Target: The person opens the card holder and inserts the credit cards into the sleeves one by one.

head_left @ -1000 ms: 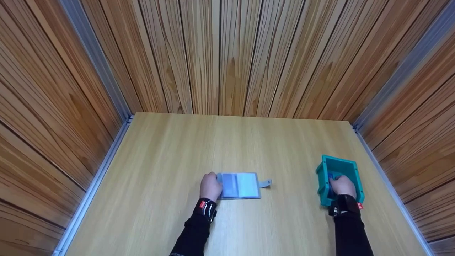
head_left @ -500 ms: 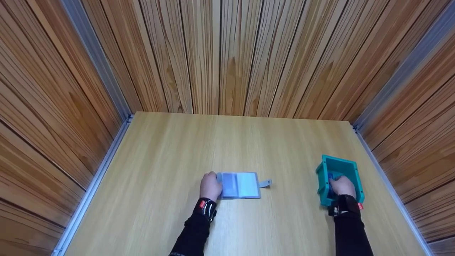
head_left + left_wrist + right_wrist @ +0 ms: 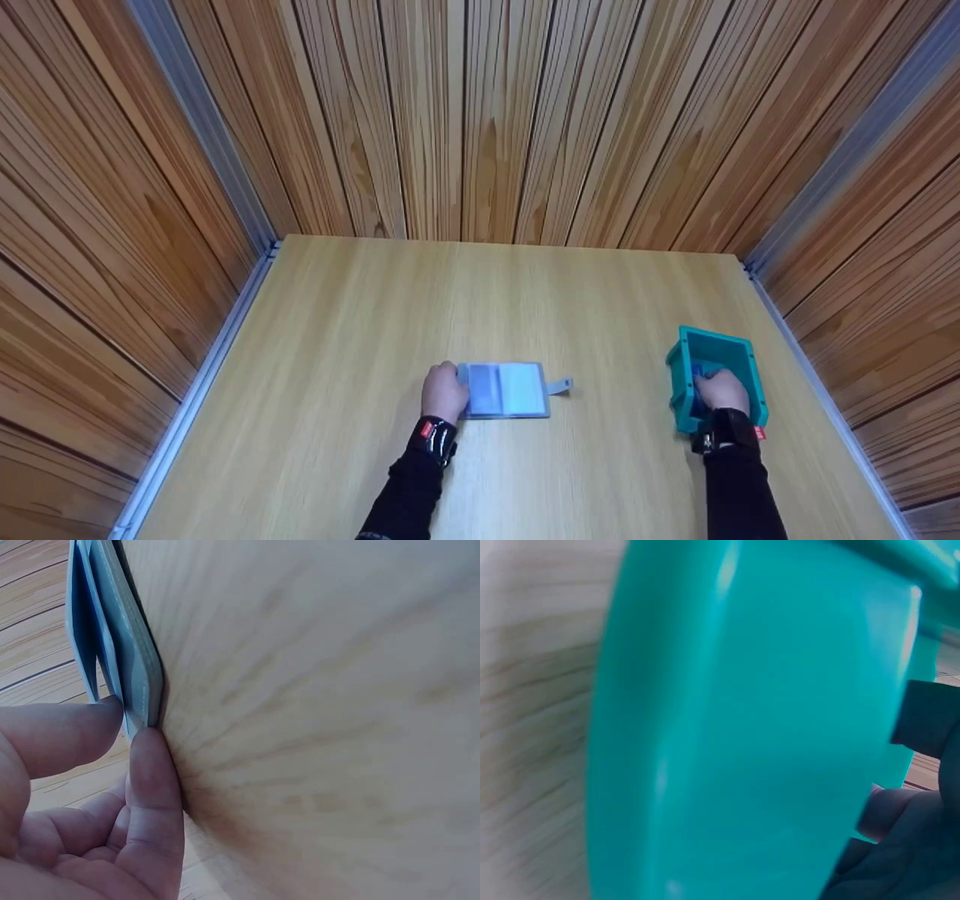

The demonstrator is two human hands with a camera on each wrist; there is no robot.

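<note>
Light-blue card holder (image 3: 506, 391) lies unfolded on the wood-grain table (image 3: 600, 480), in front of the person and slightly right of the left hand (image 3: 445, 394). Grip is at its left edge only: thumb and fingers clamp the near-left part. Rest of the holder extends right, out of the grip: darker blue-violet panel next to the hand, paler blue panel beyond, snap strap (image 3: 560, 386) sticking out past the right edge.

Teal bin (image 3: 688, 405) stands well apart, toward the table's right edge. Right hand (image 3: 724, 394) is down inside it, next to a dark blue item (image 3: 698, 409), mostly covered. Can't tell whether the right fingers hold it or just touch it.

Left wrist view adds what the head view hides: holder corner sits between thumb and a fingertip (image 3: 154, 772), layers fanned slightly apart at the edge, other fingers curled below. Head view gives only the back of that hand. Right wrist view is mostly bin wall; shadowed digits show at its right side with a gap between two of them, contact hidden. The blue item can't be made out there; only the head view shows it.

Pose: both forearms come in from the near side, dark sleeves, black wrist straps (image 3: 433, 440). Left forearm angles up and right; right forearm runs nearly straight ahead, wrist over the bin's near rim.
</note>
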